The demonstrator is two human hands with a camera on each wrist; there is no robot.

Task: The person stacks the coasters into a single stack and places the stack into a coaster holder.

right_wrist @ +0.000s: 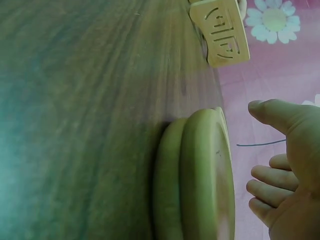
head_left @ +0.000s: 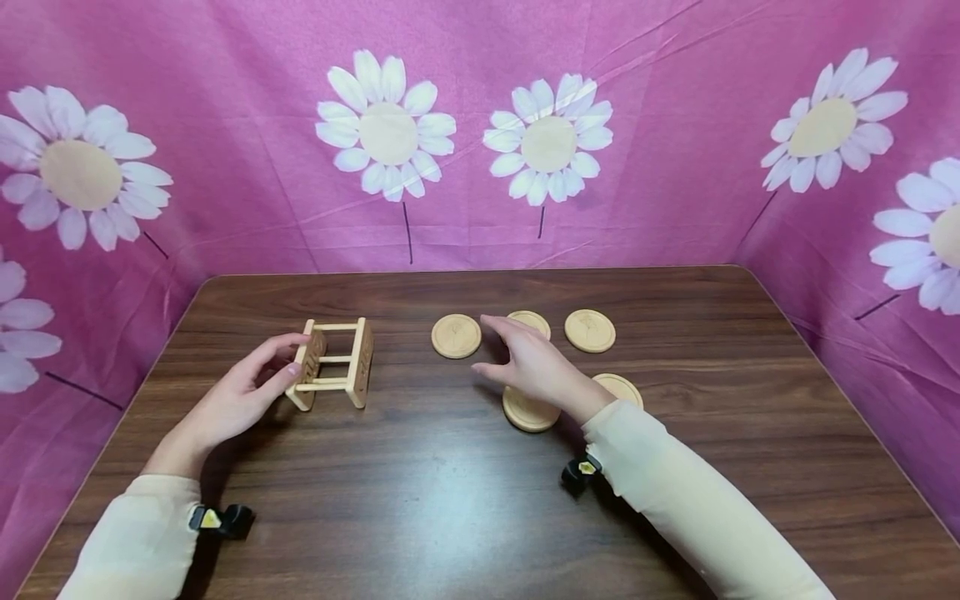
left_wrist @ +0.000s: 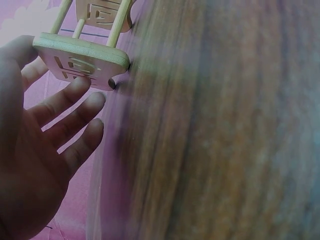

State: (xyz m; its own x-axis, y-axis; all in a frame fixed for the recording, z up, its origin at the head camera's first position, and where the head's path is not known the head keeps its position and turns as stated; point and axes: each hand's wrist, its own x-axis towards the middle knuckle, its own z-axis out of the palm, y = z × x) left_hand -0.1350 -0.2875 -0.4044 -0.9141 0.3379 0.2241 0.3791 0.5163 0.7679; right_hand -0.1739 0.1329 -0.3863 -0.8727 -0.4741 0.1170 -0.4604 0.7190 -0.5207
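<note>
My left hand holds the left end panel of a small light-wood rack, thumb on the near side and index finger on the far side. Round dowels join the rack's two cut-out panels, and it stands on the table. In the left wrist view, fingertips reach the panel's patterned face. My right hand is over a group of round wooden coasters, fingers apart and nothing between them. Partly under it lies a stack of two coasters; the right wrist view shows the upper coaster resting on another.
One coaster lies left of the right hand. Another coaster is partly hidden behind the hand. Farther right are a coaster and one partly covered coaster beside the wrist. A pink flowered cloth hangs behind the brown table.
</note>
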